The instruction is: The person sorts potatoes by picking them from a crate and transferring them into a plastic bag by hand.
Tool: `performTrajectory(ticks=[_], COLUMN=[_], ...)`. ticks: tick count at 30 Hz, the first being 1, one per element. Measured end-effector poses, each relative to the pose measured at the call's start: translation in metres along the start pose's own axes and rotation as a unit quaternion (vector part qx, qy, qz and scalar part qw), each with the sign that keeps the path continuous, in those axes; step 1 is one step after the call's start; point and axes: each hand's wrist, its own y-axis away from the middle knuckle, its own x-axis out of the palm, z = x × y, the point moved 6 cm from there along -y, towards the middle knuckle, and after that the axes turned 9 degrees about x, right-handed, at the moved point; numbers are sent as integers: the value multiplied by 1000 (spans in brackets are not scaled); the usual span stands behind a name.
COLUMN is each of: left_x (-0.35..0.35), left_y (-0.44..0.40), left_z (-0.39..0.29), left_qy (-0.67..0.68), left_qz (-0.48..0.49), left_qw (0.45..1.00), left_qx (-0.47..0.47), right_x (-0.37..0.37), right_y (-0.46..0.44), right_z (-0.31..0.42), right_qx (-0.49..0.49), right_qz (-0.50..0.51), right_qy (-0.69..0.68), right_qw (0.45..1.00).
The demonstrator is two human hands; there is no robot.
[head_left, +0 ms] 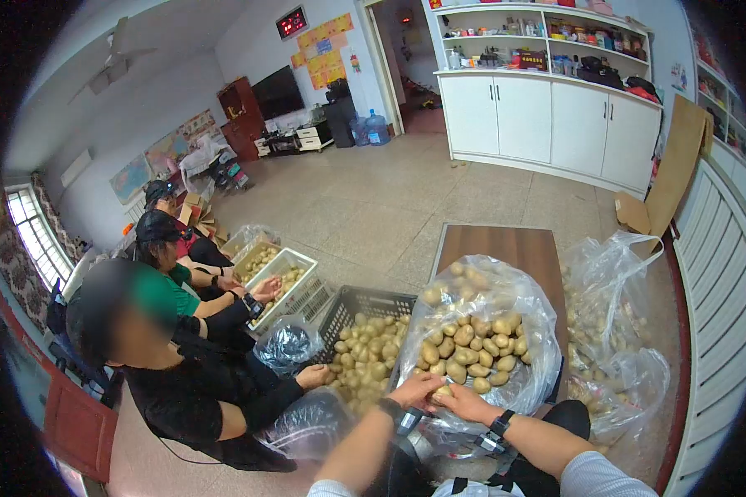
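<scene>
My left hand (417, 389) and my right hand (464, 404) meet at the near rim of a clear plastic bag (540, 327). Between them is a small potato (443, 392), partly covered by the fingers of both hands. Inside the opened bag lies a heap of potatoes (475, 348), just beyond my hands. To the left of my left hand stands a dark plastic crate (333, 321) filled with more potatoes (365, 352). Both my wrists carry dark bands with small devices.
A brown table (497, 240) stands behind the bag. Filled clear bags (609, 331) sit on the floor at right. Several people sit in a row at left; the nearest person's hand (313, 377) is at the dark crate. Beyond it is a white crate (311, 290) with potatoes.
</scene>
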Motion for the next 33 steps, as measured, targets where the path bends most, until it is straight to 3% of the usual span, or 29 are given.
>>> performTrajectory(ticks=[2,6,8,12,15,17,19,22,23,26,27,29,32,33], left_x=[10,10,4,-4,-14,-28,-40,-69,-79,-96,-101,-104,-113,-113], left_y=[-5,-8,-17,-21,-16,-22,-27,-36,-36,-44,-39,-31,-15,-10], left_z=[12,15,22,19,14,21,25,38,38,62,52,45,41,35], left_qy=[77,62,53,-25,3,24,51,-70,-220,-21,-169,-314,-185,-390], left_qz=[37,58,46,85,41,-14,-61,-71,-90,-149,-130,-109,-146,-147], left_qw=[996,996,997,992,997,996,991,968,932,969,940,885,945,886], left_qx=[-18,-33,27,90,65,84,106,229,274,198,266,326,227,203], right_x=[3,-1,-4,-10,-23,-32,-41,-48,-48,-46,-46,-43,-44,-45], right_y=[-5,-5,-8,-4,0,3,17,25,26,27,27,24,27,27], right_z=[-3,-2,-12,-11,-32,-44,-39,-49,-54,-63,-66,-69,-61,-62], right_qx=[-11,12,15,26,46,-8,4,20,24,9,8,2,-2,-3], right_qz=[-8,-27,-74,-43,-123,-214,-233,-260,-267,-244,-244,-247,-265,-266], right_qy=[3,76,106,42,99,246,265,306,328,351,351,388,379,380], right_qw=[1000,997,992,998,986,945,936,916,906,904,904,888,887,886])
